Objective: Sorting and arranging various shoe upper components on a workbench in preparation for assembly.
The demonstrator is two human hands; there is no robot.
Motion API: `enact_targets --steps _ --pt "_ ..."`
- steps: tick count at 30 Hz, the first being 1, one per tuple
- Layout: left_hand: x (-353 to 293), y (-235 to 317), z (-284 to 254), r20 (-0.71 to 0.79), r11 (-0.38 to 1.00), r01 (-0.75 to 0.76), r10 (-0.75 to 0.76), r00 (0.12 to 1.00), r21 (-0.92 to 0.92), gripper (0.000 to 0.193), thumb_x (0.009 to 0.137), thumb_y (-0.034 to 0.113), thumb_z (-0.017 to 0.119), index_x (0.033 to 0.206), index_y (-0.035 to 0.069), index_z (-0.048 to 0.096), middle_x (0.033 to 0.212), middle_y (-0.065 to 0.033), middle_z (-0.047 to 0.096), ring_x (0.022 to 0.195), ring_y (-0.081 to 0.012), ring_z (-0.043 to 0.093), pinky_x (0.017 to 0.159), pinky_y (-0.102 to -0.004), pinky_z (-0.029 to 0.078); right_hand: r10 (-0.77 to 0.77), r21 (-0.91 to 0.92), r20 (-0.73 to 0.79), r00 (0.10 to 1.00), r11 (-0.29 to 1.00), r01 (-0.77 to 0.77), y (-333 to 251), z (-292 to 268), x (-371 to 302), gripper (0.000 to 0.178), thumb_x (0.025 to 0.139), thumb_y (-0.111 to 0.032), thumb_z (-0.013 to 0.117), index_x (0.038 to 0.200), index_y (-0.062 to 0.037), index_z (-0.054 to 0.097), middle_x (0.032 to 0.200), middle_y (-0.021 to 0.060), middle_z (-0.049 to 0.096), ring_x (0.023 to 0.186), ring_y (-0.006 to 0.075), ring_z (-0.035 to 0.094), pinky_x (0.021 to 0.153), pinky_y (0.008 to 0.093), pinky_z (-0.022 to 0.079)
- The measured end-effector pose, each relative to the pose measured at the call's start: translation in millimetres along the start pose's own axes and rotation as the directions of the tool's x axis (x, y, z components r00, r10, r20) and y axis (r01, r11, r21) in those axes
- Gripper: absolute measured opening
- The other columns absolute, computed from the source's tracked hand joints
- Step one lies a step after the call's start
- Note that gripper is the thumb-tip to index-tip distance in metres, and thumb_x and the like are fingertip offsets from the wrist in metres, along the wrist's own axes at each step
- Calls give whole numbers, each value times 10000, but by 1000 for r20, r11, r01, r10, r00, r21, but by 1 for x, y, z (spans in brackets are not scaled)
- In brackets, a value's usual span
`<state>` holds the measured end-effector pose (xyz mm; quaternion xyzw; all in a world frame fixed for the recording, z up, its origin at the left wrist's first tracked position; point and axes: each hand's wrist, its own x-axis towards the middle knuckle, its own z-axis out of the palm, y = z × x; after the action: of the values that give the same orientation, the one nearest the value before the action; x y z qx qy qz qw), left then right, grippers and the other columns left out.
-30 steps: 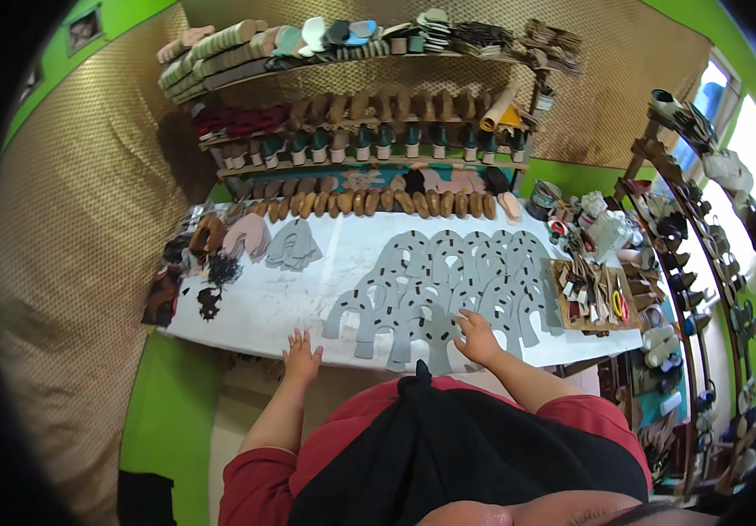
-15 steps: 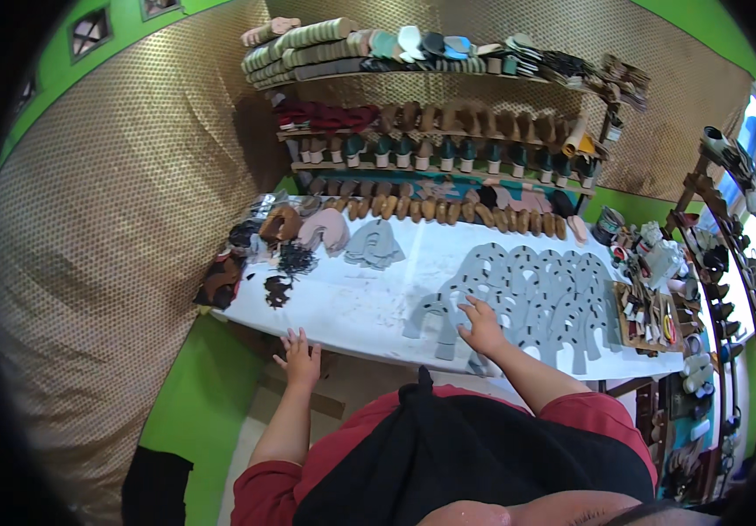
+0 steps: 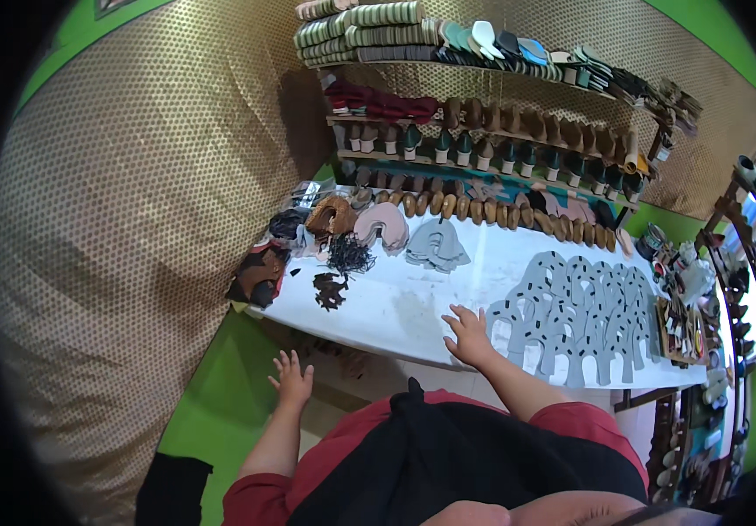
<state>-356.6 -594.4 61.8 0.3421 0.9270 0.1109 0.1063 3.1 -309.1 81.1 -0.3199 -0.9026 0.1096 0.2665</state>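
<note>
My left hand (image 3: pixel 292 380) hangs in the air just off the table's front edge, empty, with its fingers spread. Also empty, my right hand (image 3: pixel 469 337) is held out over the table's front part, fingers apart. Closest to it, on its right side, lie grey U-shaped shoe-upper pieces (image 3: pixel 562 307) in overlapping rows, with small black patches on them. Farther back is a pile of similar grey pieces (image 3: pixel 438 247). A stack of pink curved pieces (image 3: pixel 381 226) sits beside it, then a brown stack (image 3: pixel 331 216). Whether my right hand touches the table I cannot tell.
Black scraps (image 3: pixel 330 289) and a heap of thin black strips (image 3: pixel 350 254) lie on the white table (image 3: pixel 395 324). Wooden shoe lasts (image 3: pixel 474 211) line its back below loaded shelves (image 3: pixel 483 167). A tool box (image 3: pixel 681 331) stands at the right end, near a shoe rack (image 3: pixel 733 263).
The view has turned left, so the table sits farther right. My right hand has moved left, off the grey pieces. My left hand is slightly lower and farther from the table edge.
</note>
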Motion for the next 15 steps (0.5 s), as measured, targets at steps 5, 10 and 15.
enact_targets --steps 5,10,15 --pt "45 41 0 68 999 -48 46 997 23 909 888 599 572 1594 189 173 1667 -133 86 1530 -376 66 1129 -723 50 79 -59 107 991 996 -73 22 7 29 571 798 -274 739 1324 -158 551 1449 125 453 1365 349 407 1079 752 213" --pt "91 85 14 201 967 -178 140 970 184 1138 742 664 700 1602 199 118 1662 -154 91 1526 -397 55 1132 -725 38 156 -44 118 981 987 -152 62 15 86 551 828 -290 716 1333 -147 550 1464 118 445 1408 321 368 1104 738 178" --pt "131 108 29 298 970 -151 89 950 192 1311 661 696 759 1602 167 16 1658 -193 37 1523 -409 43 1136 -717 86 269 154 189 944 942 -299 121 44 174 572 877 -289 680 1391 -110 502 1430 147 497 1390 327 399 1117 693 228"
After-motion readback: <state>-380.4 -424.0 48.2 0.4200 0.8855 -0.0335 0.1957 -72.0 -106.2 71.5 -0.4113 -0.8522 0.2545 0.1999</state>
